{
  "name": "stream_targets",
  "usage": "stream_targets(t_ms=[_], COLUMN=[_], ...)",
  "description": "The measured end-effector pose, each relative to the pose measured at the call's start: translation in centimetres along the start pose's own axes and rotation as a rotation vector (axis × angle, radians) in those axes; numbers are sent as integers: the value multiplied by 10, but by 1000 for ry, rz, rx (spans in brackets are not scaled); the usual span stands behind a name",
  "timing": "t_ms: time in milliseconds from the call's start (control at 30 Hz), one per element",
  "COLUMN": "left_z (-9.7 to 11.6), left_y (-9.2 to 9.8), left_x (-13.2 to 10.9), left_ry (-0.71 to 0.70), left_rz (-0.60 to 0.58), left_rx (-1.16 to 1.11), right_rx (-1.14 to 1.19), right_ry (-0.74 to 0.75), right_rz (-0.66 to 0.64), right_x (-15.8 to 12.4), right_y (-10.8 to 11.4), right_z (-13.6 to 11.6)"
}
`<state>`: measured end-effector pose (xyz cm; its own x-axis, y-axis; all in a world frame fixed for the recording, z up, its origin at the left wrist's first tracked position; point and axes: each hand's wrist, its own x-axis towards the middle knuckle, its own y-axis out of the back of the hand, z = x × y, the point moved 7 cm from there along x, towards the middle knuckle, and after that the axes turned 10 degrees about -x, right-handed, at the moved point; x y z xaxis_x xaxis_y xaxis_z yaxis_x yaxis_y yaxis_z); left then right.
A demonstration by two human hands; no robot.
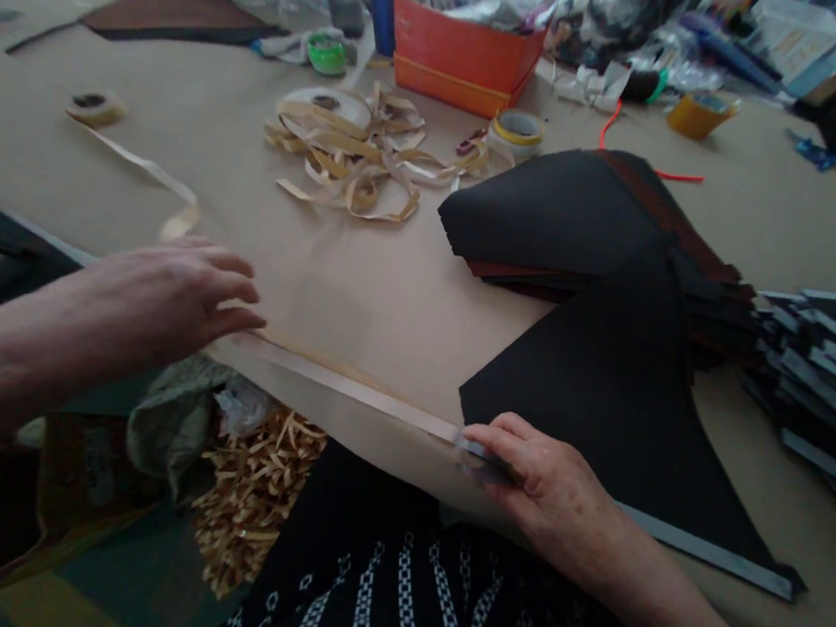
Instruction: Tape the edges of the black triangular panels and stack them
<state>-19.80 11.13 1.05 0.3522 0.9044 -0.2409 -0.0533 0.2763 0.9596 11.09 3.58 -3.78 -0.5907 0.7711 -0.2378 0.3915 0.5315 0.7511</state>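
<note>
My left hand (186, 292) is over the near table edge, its fingers stretched out and slightly apart; its thumb is hidden. Below its fingertips a narrow pale tape (356, 387) runs along the edge toward my right hand (542, 479). That hand is closed, thumb and fingers pinching the tape's right end beside a small greyish piece I cannot make out. A black sheet panel (590, 394) lies just beyond my right hand, with a light grey strip (708, 553) along its near edge. A tape roll (96, 108) at the left trails a loose pale length toward my left hand.
Tangled tan backing strips (375, 163) lie mid-table before a red box (462, 57). Stacked dark panels (573, 210) and grey-edged pieces (832, 391) sit at the right. More tape rolls (515, 131) stand behind. Tan scraps (253, 496) fill the space below the edge.
</note>
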Motion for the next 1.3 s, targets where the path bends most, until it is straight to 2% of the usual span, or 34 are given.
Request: stream_targets(t_ms=[67, 133, 167, 233, 300, 400, 500, 700, 833, 967, 1300], left_z=[52, 108, 130, 162, 178, 185, 183, 186, 192, 193, 195], left_y=[0, -9, -20, -42, -54, -56, -54, -49, -45, -42, -43], left_x=[4, 7, 10, 16, 22, 26, 28, 34, 36, 39, 39], left_ry=[-132, -313, -337, -322, -273, -245, -258, -273, -280, -287, -339], left_rz=[90, 150, 103, 14, 22, 75, 51, -24, -81, -108, -88], left_rx=[-33, -158, -203, -225, -181, -140, -129, -84, -72, -66, -60], right_rx=[156, 225, 222, 193, 178, 175, 175, 213, 146, 96, -89], right_ry=[-60, -138, -165, -188, -201, -184, -152, -259, -284, -250, -249], right_rz=[17, 62, 87, 133, 176, 304, 398, 214, 237, 256, 224], right_x=[-5, -9, -11, -13, -15, -15, -16, -10, -7, -8, -5], right_y=[8, 15, 18, 22, 24, 29, 30, 0, -8, -11, -19], right_z=[0, 2, 3, 3, 3, 3, 1, 5, 10, 10, 5])
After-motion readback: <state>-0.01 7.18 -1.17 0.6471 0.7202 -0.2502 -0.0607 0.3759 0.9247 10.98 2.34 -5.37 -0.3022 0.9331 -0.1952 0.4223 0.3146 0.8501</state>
